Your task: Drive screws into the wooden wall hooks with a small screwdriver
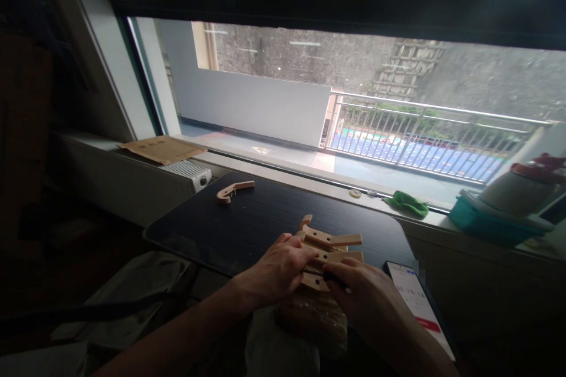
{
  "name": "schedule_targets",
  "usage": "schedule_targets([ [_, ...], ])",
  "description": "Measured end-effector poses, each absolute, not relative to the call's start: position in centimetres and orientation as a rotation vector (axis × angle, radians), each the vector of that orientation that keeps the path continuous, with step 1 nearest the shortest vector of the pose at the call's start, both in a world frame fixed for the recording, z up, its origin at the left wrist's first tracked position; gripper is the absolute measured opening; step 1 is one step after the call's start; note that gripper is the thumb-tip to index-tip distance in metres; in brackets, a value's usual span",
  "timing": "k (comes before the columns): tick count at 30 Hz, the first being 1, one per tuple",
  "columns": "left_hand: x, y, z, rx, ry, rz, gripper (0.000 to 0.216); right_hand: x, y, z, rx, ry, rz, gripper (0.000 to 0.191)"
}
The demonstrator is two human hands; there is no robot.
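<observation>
My left hand is closed, fingers pressed on a pale wooden piece at the near edge of the dark table. My right hand is closed round a thin dark-handled tool whose tip meets that piece. A small stack of similar curved wooden pieces lies just beyond my fingers. One more curved wooden piece lies alone at the table's far left.
A phone with a lit screen lies right of my right hand. On the sill sit a green cloth, a teal tray with a container, a cardboard sheet and a white heater. A brownish bag rests near my lap.
</observation>
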State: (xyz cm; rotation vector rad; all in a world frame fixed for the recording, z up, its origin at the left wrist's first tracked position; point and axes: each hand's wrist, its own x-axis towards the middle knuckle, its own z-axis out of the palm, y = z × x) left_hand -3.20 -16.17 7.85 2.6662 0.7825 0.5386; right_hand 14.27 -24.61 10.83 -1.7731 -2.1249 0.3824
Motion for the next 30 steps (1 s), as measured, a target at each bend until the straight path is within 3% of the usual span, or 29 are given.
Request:
schedule_targets([
  [21,-3.3,-15.5,8.0,2.520,0.500,0.607,0.039,13.2,-21.8,15.4,-1.639,-2.508,0.416,0.035],
  [30,-3.4,-15.5,7.7,2.513,0.570,0.610,0.025,13.3,-21.0,15.0,-1.638,-2.412,0.440,0.021],
])
